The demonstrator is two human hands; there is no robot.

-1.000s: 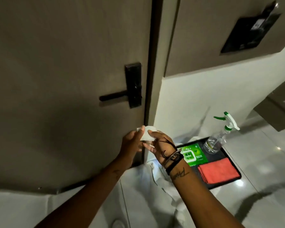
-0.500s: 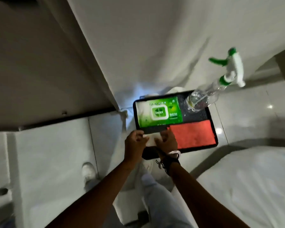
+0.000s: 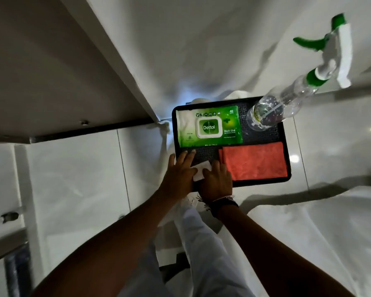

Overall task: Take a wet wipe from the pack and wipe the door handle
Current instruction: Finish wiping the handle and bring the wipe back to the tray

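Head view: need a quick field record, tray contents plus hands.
tray: black, on floor
wipe pack: green, lid closed, back left of tray
spray bottle: clear, back right of tray
cloth: red, folded, front right
wet wipe: white, folded, on tray's front left
left hand: on wipe
right hand: on wipe
door handle: out of view

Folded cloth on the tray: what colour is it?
The folded cloth is orange-red, seen clearly in the head view.

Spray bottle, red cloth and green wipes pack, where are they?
spray bottle (image 3: 266,113), head view, clear round body.
red cloth (image 3: 255,160), head view, middle of the fold.
wipes pack (image 3: 208,127), head view, white lid.
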